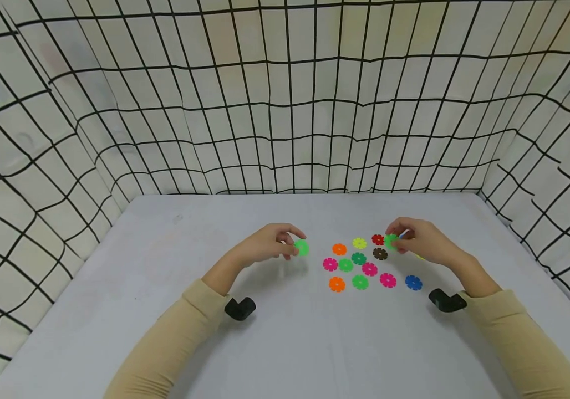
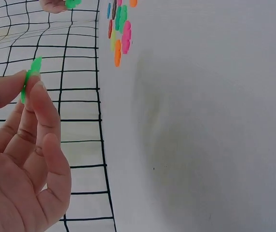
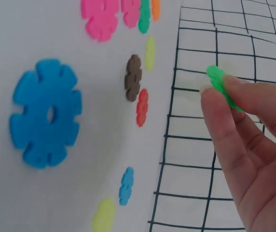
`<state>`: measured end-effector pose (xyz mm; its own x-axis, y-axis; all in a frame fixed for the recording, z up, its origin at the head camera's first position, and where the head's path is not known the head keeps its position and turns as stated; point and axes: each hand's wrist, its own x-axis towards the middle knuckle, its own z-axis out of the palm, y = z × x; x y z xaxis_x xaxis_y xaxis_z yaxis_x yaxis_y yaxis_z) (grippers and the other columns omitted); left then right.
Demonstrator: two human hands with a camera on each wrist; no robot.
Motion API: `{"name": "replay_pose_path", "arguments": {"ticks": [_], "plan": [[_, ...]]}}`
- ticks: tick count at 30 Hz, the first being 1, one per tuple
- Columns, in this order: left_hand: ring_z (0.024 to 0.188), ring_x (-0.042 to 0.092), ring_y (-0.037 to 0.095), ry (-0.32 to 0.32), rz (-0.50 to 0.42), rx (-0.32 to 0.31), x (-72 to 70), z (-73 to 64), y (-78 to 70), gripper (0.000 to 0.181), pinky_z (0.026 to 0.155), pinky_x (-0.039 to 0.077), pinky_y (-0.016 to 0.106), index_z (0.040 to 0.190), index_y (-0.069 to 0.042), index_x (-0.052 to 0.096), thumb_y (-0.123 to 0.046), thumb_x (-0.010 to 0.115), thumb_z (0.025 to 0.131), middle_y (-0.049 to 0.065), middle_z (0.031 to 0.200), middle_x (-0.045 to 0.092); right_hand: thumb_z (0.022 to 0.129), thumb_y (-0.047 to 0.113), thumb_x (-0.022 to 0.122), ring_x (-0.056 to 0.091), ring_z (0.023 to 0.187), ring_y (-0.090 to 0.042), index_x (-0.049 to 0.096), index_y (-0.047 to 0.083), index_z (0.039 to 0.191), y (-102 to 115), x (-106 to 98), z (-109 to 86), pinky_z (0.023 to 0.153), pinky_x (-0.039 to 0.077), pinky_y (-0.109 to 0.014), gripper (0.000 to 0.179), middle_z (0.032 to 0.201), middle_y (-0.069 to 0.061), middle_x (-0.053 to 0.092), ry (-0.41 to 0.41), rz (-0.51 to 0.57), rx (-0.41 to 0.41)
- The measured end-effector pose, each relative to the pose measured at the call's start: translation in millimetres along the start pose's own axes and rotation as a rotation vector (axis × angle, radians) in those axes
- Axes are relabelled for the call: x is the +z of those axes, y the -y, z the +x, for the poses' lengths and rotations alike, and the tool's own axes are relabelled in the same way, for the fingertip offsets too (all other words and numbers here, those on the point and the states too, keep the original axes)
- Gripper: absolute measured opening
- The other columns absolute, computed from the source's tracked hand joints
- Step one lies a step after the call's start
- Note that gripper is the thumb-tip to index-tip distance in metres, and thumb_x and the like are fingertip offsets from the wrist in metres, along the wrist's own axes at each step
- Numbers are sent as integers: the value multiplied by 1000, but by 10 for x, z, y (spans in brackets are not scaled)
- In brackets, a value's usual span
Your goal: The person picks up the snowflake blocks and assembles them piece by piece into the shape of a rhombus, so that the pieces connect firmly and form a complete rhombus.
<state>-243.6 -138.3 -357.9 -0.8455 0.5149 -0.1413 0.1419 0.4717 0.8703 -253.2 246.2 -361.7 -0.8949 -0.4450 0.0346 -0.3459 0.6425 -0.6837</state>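
My left hand (image 1: pixel 271 243) pinches a light green notched plastic disc (image 1: pixel 302 247) between thumb and fingertips, raised above the table. In the left wrist view that green disc (image 2: pixel 31 79) is seen edge-on. Over to the right, my right hand (image 1: pixel 422 239) pinches another light green disc (image 1: pixel 391 241), also seen in the right wrist view as a green disc (image 3: pixel 223 87) between thumb and index finger. Below the right hand lie a red disc (image 1: pixel 377 240), a brown disc (image 1: pixel 380 254) and a large-looking blue disc (image 3: pixel 48 113). The two hands are apart.
Several flat discs lie between the hands, among them an orange disc (image 1: pixel 337 284), a pink disc (image 1: pixel 387 280) and a yellow disc (image 1: pixel 359 243). They rest on a white table (image 1: pixel 285 343). A black-grid white backdrop (image 1: pixel 295 122) rises behind and at both sides.
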Motion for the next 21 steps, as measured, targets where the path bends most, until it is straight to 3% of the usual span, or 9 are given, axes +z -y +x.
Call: {"name": "replay_pose_path", "arguments": {"ticks": [3, 10, 15, 21], "plan": [[94, 67, 38, -20, -15, 9, -10, -12, -15, 32, 84, 47, 42, 128, -8, 66, -13, 67, 96, 11, 97, 71, 96, 4, 69, 70, 85, -21, 65, 2, 117, 71, 10, -3, 79, 56, -33, 21, 105, -10, 69, -29, -15, -9], [97, 65, 41, -48, -60, 3, 11, -36, -22, 32, 82, 46, 38, 128, -8, 66, -13, 68, 97, 19, 101, 68, 97, 6, 70, 69, 89, -22, 66, 3, 119, 213, 77, 0, 79, 57, -33, 22, 108, -10, 70, -81, -5, -36], [97, 64, 43, -59, -88, 17, 42, -65, -68, 32, 86, 47, 45, 128, -8, 65, -13, 68, 97, 9, 95, 68, 98, 7, 70, 68, 94, -24, 67, 5, 119, 310, 120, 11, 80, 56, -30, 21, 110, -10, 70, -120, 14, -69], [103, 62, 47, -74, -148, 15, 96, -76, -91, 35, 94, 45, 56, 131, -9, 64, -13, 69, 97, 21, 104, 67, 97, 3, 70, 70, 92, -26, 67, 1, 119, 401, 205, 29, 78, 56, -22, 23, 109, -13, 70, -165, 82, -121]]}}
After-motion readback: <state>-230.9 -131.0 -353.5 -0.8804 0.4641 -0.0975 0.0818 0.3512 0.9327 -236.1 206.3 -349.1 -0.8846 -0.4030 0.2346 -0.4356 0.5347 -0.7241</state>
